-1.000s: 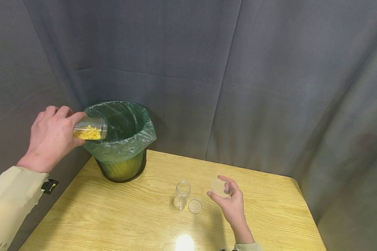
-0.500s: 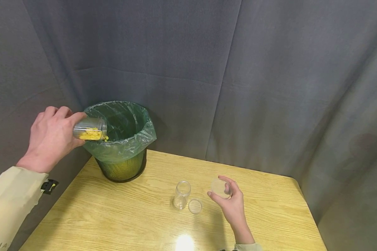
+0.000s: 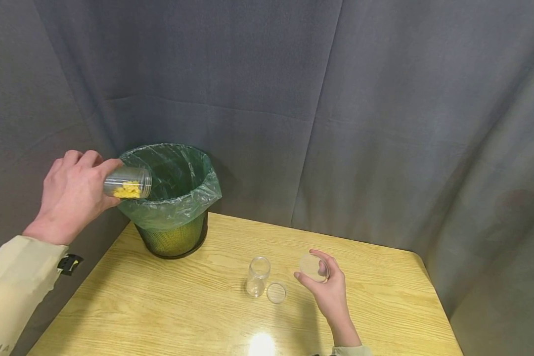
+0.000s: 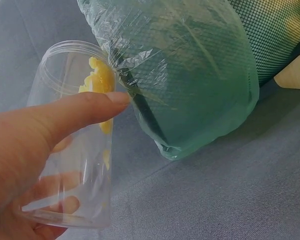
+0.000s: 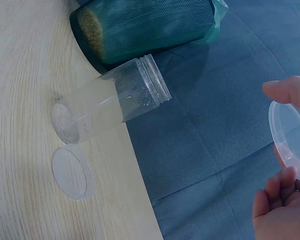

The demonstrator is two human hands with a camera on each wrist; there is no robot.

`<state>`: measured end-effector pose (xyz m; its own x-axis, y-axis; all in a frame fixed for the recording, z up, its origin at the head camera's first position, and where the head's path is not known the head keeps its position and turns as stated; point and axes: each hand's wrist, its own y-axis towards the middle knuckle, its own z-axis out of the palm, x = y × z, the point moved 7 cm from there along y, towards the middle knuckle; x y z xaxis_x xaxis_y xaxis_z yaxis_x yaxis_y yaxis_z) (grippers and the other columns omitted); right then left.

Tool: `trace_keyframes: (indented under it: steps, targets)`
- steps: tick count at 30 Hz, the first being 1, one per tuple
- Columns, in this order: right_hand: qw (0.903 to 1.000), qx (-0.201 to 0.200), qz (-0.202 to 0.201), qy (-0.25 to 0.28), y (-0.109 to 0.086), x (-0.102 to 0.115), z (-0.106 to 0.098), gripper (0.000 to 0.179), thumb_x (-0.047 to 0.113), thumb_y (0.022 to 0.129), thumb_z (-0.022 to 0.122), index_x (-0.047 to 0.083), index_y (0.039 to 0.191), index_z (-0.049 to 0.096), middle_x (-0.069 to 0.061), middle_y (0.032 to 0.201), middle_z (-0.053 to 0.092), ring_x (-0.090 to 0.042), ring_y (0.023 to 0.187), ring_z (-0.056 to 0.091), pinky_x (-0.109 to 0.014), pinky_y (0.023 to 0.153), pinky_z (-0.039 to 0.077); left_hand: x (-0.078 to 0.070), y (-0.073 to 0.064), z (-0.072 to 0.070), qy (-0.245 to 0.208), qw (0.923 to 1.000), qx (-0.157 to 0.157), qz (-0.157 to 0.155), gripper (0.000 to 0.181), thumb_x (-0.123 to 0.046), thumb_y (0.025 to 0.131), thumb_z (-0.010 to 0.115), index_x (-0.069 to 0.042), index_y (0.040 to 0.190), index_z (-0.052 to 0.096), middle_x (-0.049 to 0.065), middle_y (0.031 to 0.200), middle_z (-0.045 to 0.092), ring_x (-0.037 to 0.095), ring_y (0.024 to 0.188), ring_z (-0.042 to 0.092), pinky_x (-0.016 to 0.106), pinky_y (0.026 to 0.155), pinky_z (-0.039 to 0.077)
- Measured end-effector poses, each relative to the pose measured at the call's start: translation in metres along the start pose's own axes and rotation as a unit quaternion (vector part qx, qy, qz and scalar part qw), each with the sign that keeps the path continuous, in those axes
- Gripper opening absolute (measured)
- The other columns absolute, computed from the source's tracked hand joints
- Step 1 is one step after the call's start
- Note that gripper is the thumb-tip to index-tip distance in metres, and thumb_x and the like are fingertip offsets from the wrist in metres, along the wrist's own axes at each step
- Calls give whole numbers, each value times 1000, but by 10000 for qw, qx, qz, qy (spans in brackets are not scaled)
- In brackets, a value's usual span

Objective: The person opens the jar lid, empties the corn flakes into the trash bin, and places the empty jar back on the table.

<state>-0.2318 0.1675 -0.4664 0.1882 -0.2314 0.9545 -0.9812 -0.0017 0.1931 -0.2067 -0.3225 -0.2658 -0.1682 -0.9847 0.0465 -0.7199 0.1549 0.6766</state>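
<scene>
My left hand (image 3: 73, 193) grips a clear plastic jar (image 4: 65, 145) tipped onto its side, its mouth at the rim of a bin (image 3: 169, 237) lined with a green plastic bag (image 3: 173, 215). Yellow pieces (image 3: 128, 190) lie along the jar's lower wall near the mouth. Over the table, my right hand (image 3: 327, 287) holds a clear round lid (image 5: 290, 137) by its edge, between thumb and fingers. To the left of that hand a second clear jar (image 3: 257, 279) stands upright without a lid. Another round lid (image 3: 276, 293) lies flat beside its base.
The bin stands at the far left corner of the wooden table (image 3: 196, 316). Grey curtains (image 3: 258, 99) hang behind the table and at both sides.
The yellow pieces in the tilted jar have shifted and become fewer; half a second ago some were at its lip, over the bin's rim. Both hands stay nearly still.
</scene>
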Motion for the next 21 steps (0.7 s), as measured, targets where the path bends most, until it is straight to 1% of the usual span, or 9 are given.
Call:
trace_keyframes:
  steps: [4, 11, 17, 21]
  targets:
    - [10000, -2, 0, 6, 0, 0, 0, 59, 7, 77, 86, 12, 131, 62, -13, 143, 49, -39, 140, 34, -69, 112, 20, -1, 0, 1, -5, 10000, 11, 54, 73, -9, 47, 94, -6, 114, 67, 22, 96, 57, 49, 89, 48, 63, 75, 41]
    - [10000, -8, 61, 37, -1, 0, 0, 59, 8, 77, 86, 12, 131, 62, -11, 142, 49, -36, 141, 35, -68, 113, 20, -3, 3, 3, 52, 9997, 175, 170, 73, -7, 47, 93, -5, 116, 67, 22, 98, 58, 49, 92, 48, 65, 81, 41]
    - [10000, -8, 34, 23, -1, -1, 0, 58, 7, 78, 86, 12, 131, 63, -11, 142, 49, -37, 142, 34, -68, 113, 18, -6, 4, 3, 125, 9993, 199, 302, 74, -7, 48, 93, -5, 117, 67, 22, 100, 58, 50, 95, 48, 65, 82, 42]
    - [10000, -2, 7, 50, -1, -1, 0, 58, 6, 78, 86, 13, 130, 63, -10, 142, 49, -38, 142, 33, -68, 114, 18, -8, 5, 4, 188, 9990, 229, 324, 72, -7, 50, 92, -5, 117, 67, 23, 101, 58, 49, 97, 48, 65, 83, 42]
